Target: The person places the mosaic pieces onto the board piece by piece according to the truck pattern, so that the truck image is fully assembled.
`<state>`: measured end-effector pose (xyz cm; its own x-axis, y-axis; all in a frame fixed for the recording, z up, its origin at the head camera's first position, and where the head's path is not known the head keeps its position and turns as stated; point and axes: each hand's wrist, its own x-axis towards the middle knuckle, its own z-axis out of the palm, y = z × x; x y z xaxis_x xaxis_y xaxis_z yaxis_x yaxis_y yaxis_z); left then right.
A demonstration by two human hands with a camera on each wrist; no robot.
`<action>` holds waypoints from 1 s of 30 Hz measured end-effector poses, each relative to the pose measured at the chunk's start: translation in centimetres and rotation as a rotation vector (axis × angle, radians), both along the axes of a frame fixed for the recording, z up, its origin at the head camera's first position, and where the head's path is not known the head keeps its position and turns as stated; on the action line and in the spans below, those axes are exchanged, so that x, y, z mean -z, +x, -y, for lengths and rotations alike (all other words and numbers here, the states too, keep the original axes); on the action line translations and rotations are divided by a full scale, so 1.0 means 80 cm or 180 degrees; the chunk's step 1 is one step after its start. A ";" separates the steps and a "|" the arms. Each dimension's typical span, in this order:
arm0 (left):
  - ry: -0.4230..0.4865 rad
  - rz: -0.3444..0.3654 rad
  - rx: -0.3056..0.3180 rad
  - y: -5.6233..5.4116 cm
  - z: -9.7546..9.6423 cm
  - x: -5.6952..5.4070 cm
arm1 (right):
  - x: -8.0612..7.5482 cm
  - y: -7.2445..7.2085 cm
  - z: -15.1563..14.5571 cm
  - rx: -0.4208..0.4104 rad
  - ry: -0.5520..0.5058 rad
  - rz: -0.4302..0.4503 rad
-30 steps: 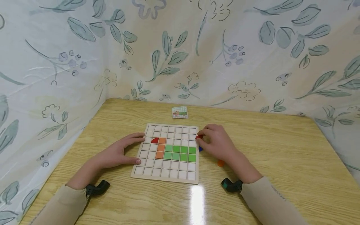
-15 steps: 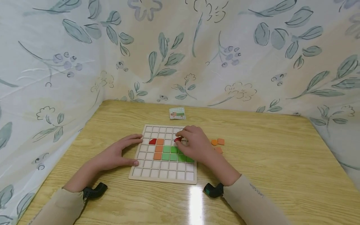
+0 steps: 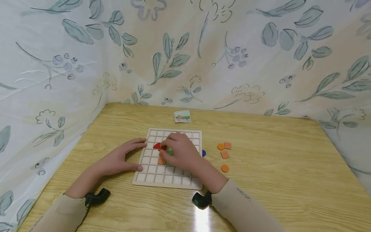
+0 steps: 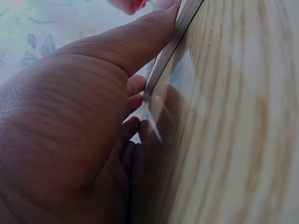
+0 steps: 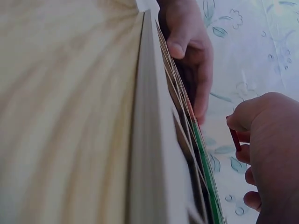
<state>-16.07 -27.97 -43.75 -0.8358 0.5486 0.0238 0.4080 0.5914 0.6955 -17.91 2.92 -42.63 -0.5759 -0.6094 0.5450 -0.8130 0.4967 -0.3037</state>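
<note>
A pale wooden grid board (image 3: 166,178) lies on the table under both hands. My left hand (image 3: 117,159) rests at its left side, thumb and fingertips on the rim, fingers spread. Over the board's middle, my right hand (image 3: 182,151) pinches a small red tile (image 5: 235,139) between thumb and fingers, held above the grid in the right wrist view. Just left of those fingertips, a red tile with a curved edge (image 3: 156,146) sits in a square. Orange square tiles (image 3: 161,160) and green tiles (image 3: 170,152) fill squares below, partly hidden by my right hand.
Right of the board lie orange square tiles (image 3: 224,155) and orange round tiles (image 3: 225,168). A blue round piece (image 3: 204,153) is at the board's right edge. Behind the board lies a small pattern card (image 3: 182,116). A floral curtain (image 3: 185,64) hangs beyond the table (image 3: 278,167).
My right hand has carried the red tile leftward from the board's right edge to near the other red tile, uncovering loose orange tiles. My left hand stays at the rim.
</note>
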 end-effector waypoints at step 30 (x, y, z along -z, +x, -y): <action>0.0000 -0.0016 0.0014 -0.001 0.002 0.001 | 0.003 0.006 0.074 0.0202 0.0735 0.0165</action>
